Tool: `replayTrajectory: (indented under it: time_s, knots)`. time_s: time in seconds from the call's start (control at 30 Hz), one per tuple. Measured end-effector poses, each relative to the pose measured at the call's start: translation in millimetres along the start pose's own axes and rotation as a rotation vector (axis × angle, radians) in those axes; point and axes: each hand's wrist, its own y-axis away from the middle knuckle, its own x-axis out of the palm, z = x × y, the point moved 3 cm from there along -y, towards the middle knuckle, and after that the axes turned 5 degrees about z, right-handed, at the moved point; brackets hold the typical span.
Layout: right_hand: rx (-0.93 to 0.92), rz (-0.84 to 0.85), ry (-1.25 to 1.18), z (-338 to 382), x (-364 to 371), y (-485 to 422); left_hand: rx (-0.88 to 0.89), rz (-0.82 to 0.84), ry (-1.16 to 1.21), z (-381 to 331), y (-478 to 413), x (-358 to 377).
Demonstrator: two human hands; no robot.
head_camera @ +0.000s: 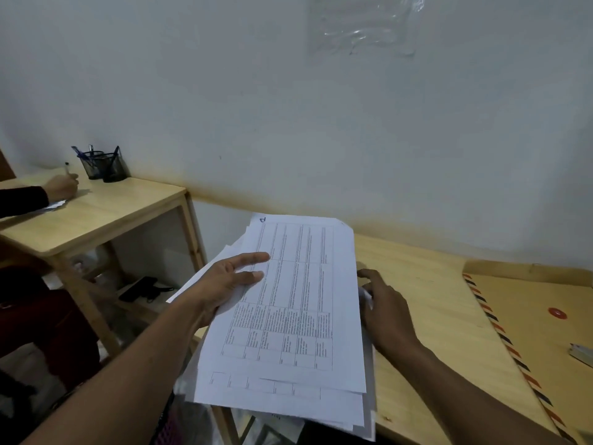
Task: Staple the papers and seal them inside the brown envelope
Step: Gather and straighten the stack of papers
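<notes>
A loose stack of white printed papers (pixel 298 316) with tables on the top sheet hangs over the left edge of the wooden table (pixel 426 316). My left hand (pixel 227 281) holds the stack at its left side, thumb and a finger lying straight on the top sheet and the other fingers hidden under the sheets. My right hand (pixel 385 309) grips the stack's right edge, fingers curled against it. The brown envelope (pixel 545 335), edged with red and black stripes and bearing a red round clasp, lies flat at the right. A silver stapler (pixel 582 354) sits on it, cut by the frame edge.
A second wooden table (pixel 106 210) stands at the left with two black mesh pen holders (pixel 102 165). Another person's hand (pixel 61 187) holds a pen over paper there. A white wall runs behind both tables. Dark items lie on the floor beneath the left table.
</notes>
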Motion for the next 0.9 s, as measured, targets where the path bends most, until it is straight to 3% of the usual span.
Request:
replayTrajectory:
  time_s: [0.13, 0.23, 0.43, 0.6, 0.77, 0.9]
  knots:
    - [0.135, -0.044, -0.602, 23, -32, -4, 0.068, -0.044, -0.137, 3, -4, 2]
    - [0.161, -0.037, -0.801, 47, -55, -13, 0.122, -0.131, -0.322, 6, -12, 7]
    - [0.149, -0.072, -0.871, 70, -74, -29, 0.184, -0.151, -0.392, 14, -30, 30]
    - [0.107, 0.008, -0.717, 70, -70, -26, 0.29, -0.245, -0.474, 15, -31, 32]
    - [0.168, -0.054, -0.737, 67, -54, -31, 0.274, -0.249, -0.326, 7, -20, 16]
    - [0.19, 0.061, -0.746, 75, -27, -38, 0.159, -0.147, -0.06, 7, -8, -3]
